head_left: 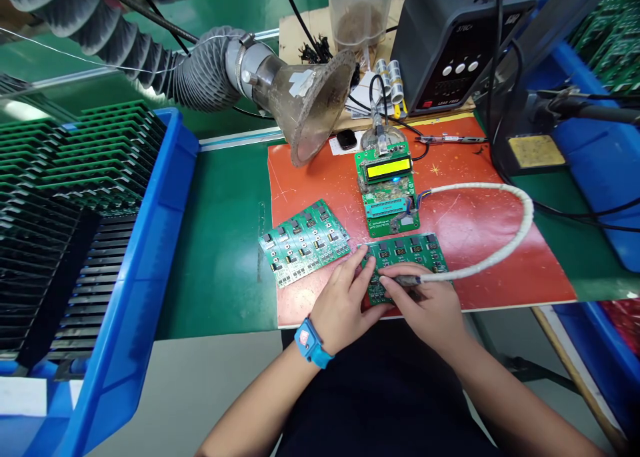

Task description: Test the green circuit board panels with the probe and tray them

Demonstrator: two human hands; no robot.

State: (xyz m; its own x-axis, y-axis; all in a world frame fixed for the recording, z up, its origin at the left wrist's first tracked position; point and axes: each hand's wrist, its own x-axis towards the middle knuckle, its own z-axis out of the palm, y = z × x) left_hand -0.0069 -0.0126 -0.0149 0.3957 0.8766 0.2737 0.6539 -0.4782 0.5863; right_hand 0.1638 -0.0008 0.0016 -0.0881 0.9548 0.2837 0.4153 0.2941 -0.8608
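A green circuit board (415,251) with several small digit displays lies near the table's front edge. My left hand (345,297), wearing a blue watch, rests with fingers stretched on the board's left end; its thumb lies by the near edge. In a closed pinch, my right hand (430,303) holds a probe (407,279) on the end of a white-sleeved cable (525,210). The probe's tip points at the left part of the board, and its exact contact is hidden by fingers. The cable loops back to a green programmer board (387,190) with a lit yellow screen.
Stacked circuit boards (305,243) lie left of my hands on the red mat (500,243). A clear fume hood (315,103) hangs above. A blue bin (145,243) with racked boards stands left. Behind are a soldering station (460,50) and tweezers (450,139).
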